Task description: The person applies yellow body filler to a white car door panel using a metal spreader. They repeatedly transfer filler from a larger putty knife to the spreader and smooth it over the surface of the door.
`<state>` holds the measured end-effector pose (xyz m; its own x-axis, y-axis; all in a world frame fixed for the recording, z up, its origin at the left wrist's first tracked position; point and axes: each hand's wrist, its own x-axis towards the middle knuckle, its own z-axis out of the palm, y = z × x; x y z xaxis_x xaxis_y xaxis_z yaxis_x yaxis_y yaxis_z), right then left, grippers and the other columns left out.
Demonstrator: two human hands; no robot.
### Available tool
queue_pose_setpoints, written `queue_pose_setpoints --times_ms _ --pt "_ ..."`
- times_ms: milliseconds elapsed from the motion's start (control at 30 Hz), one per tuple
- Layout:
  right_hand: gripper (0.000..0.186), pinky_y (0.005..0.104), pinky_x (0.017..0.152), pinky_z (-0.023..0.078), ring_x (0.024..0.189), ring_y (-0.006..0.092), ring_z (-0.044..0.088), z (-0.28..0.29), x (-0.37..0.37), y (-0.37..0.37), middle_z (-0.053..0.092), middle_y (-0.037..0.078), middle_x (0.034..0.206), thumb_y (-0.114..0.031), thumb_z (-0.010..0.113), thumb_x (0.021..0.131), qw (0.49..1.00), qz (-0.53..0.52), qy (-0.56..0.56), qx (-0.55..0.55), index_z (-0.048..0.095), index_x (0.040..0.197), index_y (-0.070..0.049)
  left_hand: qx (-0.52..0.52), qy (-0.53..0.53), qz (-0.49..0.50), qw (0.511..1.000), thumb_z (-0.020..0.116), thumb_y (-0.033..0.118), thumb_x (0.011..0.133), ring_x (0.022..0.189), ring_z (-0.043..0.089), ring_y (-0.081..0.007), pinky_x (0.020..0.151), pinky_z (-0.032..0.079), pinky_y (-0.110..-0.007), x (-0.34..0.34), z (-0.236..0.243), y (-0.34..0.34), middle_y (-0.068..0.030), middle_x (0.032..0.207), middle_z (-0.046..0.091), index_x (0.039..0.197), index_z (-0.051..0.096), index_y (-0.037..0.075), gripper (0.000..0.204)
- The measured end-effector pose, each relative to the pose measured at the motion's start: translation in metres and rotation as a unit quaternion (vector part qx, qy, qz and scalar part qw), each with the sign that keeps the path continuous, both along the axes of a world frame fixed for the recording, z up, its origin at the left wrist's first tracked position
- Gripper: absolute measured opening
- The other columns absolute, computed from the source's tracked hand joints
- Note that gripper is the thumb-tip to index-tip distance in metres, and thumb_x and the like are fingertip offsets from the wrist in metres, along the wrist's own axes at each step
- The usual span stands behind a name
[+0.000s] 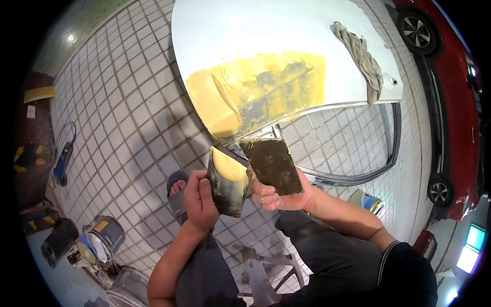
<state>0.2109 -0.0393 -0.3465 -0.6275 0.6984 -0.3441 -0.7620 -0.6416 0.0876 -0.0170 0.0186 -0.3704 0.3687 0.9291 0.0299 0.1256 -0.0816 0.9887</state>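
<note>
Workshop floor (120,66) was pale square tiles with dark joints. A red car (456,153) stood at the far right. White car door panel (245,28) lay on the far side of the hands, window frame (391,148) toward the near right. Yellow paste patch (312,77) covered the panel's near left part, uneven, grey showing through; thick ridge at its left. Grey rag (360,59) lay crumpled on the panel's right.

Left hand (200,199) was clenched on the left edge of a dark spreader (227,197), thumb on top; a yellow paste lump (228,165) sat along its far edge. Right hand (286,198) was grasping a dark rectangular plate (273,162) from below, fingers curled at its near left side. Plate and spreader were side by side, just short of the door; couldn't tell if they touched.

Tins (106,239) stood near left, another tin (364,199) at right. Blue tool (62,162) lay on the left, with a cable.
</note>
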Motion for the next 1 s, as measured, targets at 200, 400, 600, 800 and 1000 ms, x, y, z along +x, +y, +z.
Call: queue_pose_setpoints --times_ms 200,400,600,800,1000 --pt "0.031 0.0248 0.055 0.031 0.063 0.0116 0.035 -0.004 -0.002 -0.005 0.038 0.000 0.074 -0.037 0.041 0.101 0.999 0.020 0.031 0.012 0.051 0.112 -0.009 0.027 0.009 0.004 1.000 0.041 0.014 0.104 0.066 0.041 -0.0089 0.061 0.037 -0.026 0.002 -0.002 -0.002 -0.0023 0.073 0.048 0.102 0.054 -0.001 0.020" --pt "0.031 0.0246 0.055 0.030 0.063 0.0097 0.035 -0.002 -0.009 -0.005 0.038 -0.002 0.074 -0.038 0.042 0.101 0.999 0.029 0.009 -0.010 0.050 0.111 -0.010 0.008 0.014 0.159 0.987 0.034 0.020 0.108 0.082 0.046 -0.0077 0.074 0.039 -0.023 0.009 -0.004 0.001 -0.0017 0.091 0.055 0.110 0.052 0.000 0.027" --pt "0.035 0.0246 0.056 0.029 0.063 0.0106 0.034 -0.008 -0.028 -0.008 0.039 -0.001 0.074 -0.042 0.044 0.099 1.000 0.001 -0.027 0.014 0.053 0.109 -0.010 -0.085 0.000 0.232 0.969 0.035 0.024 0.109 0.088 0.049 -0.0100 0.081 0.042 -0.025 0.033 0.010 0.019 -0.0033 0.097 0.056 0.111 0.052 0.000 0.030" --pt "0.027 0.0237 0.057 0.029 0.063 0.0076 0.035 -0.011 -0.043 -0.015 0.039 -0.004 0.074 -0.038 0.043 0.102 0.999 0.027 -0.040 0.020 0.048 0.105 -0.011 -0.007 0.048 0.246 0.968 0.037 0.025 0.108 0.073 0.046 -0.0090 0.068 0.040 -0.027 0.039 0.002 0.018 -0.0025 0.079 0.053 0.104 0.050 0.000 0.029" --pt "0.025 0.0231 0.057 0.029 0.064 0.0066 0.034 -0.017 -0.055 -0.021 0.039 -0.005 0.074 -0.037 0.042 0.102 0.999 0.042 -0.032 0.005 0.048 0.103 -0.013 0.020 0.048 0.228 0.972 0.039 0.020 0.107 0.072 0.046 -0.0104 0.065 0.039 -0.027 0.040 0.010 0.017 -0.0041 0.082 0.053 0.102 0.049 0.000 0.024"
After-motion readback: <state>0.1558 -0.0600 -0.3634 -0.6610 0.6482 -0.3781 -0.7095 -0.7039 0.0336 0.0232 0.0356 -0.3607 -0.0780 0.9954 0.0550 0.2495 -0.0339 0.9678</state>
